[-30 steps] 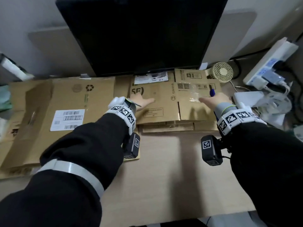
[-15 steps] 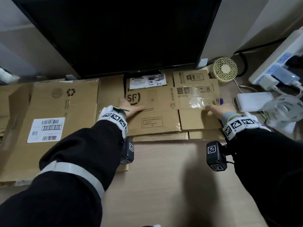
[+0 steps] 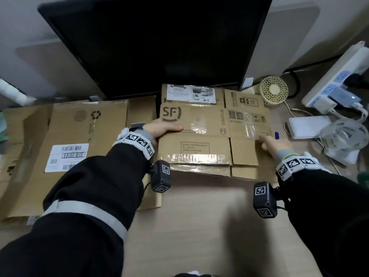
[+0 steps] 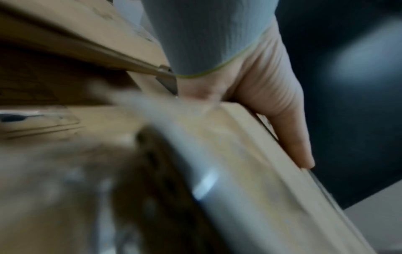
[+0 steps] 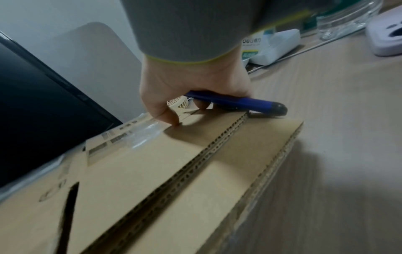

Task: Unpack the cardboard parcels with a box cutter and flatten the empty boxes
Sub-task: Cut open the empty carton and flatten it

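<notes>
Your left hand [image 3: 159, 129] grips the flattened SF box's [image 3: 201, 134] left edge. Your right hand [image 5: 189, 96] clasps the blue box cutter [image 5: 239, 102], thumb pressing the box's right edge.

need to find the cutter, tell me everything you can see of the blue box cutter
The blue box cutter is a slim plastic-looking tool with a black end cap. It lies nearly level in the right hand, whose fingers curl round it while pressing the flattened SF box. Its black end sticks out past the box edge. No blade shows.
</notes>
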A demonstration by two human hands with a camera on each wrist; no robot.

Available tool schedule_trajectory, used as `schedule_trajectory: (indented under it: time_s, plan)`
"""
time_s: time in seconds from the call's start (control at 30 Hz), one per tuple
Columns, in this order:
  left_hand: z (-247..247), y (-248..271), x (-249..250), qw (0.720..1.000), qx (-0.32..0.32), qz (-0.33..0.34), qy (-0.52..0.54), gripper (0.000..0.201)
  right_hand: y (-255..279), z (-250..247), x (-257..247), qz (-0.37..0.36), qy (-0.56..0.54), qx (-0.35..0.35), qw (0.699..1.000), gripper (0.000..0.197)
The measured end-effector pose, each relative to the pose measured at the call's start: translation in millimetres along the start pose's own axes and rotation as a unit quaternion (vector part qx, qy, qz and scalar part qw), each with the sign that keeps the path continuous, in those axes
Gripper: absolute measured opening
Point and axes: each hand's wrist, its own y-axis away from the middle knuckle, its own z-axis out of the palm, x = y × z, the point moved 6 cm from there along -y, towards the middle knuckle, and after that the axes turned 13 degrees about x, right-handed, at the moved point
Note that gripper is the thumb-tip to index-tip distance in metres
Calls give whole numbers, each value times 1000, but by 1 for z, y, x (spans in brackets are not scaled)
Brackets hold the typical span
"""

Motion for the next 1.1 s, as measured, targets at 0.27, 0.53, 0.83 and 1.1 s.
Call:
schedule_trajectory:
  time_s: [0.27, 0.53, 0.83, 1.1]
  plan:
    - [-86, 59, 45, 983, 62, 170, -37, 26, 69, 21, -28, -42, -60, -31, 997, 42]
    - [-262, 112, -5, 978, 128, 165, 15, 35, 181, 110, -83, -88, -136, -214, 963, 61]
    - [-420, 100, -111, 956, 285, 72, 19, 36, 298, 213, -117, -147, 3, -247, 958, 48]
    - [-449, 35, -175, 934, 311, -6, -176, 93, 321, 268, -118, -175, 148, -160, 960, 37]
